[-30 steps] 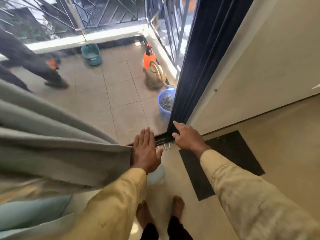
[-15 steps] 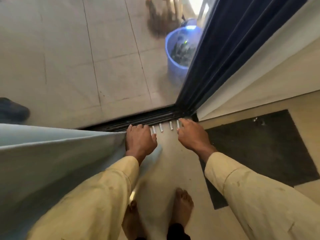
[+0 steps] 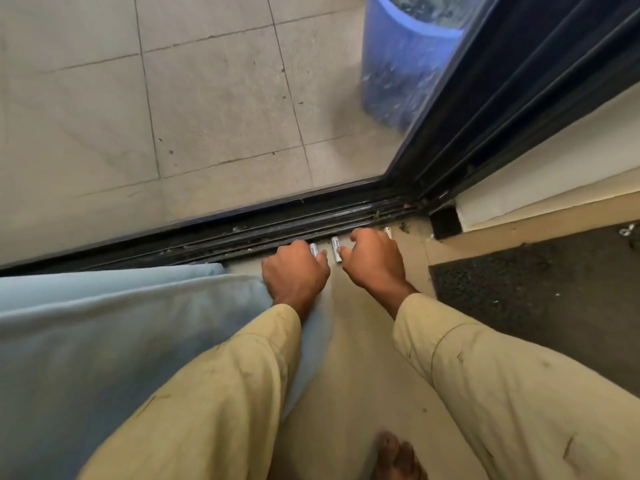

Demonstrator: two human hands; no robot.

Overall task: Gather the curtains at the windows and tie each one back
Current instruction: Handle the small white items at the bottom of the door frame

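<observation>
A pale blue-grey curtain (image 3: 104, 323) hangs in folds at the left, its edge running under my left wrist. My left hand (image 3: 294, 270) is down at the floor by the sliding door track (image 3: 242, 233), fingers curled over a small white battery (image 3: 313, 251). My right hand (image 3: 375, 263) is beside it, fingers curled, its fingertips touching a second battery (image 3: 336, 250). A third battery (image 3: 388, 232) shows behind the right hand. Whether either hand grips a battery is hidden.
A dark door frame (image 3: 519, 109) rises at the right, with a white wall (image 3: 554, 174) beyond it. A dark doormat (image 3: 536, 292) lies on the beige floor. Outside the glass stands a blue bucket (image 3: 401, 64) on grey tiles. My bare foot (image 3: 398, 455) is below.
My head has dropped closer to the floor. Both hands have moved down and together onto the batteries by the track, and the left hand's fingers have curled shut.
</observation>
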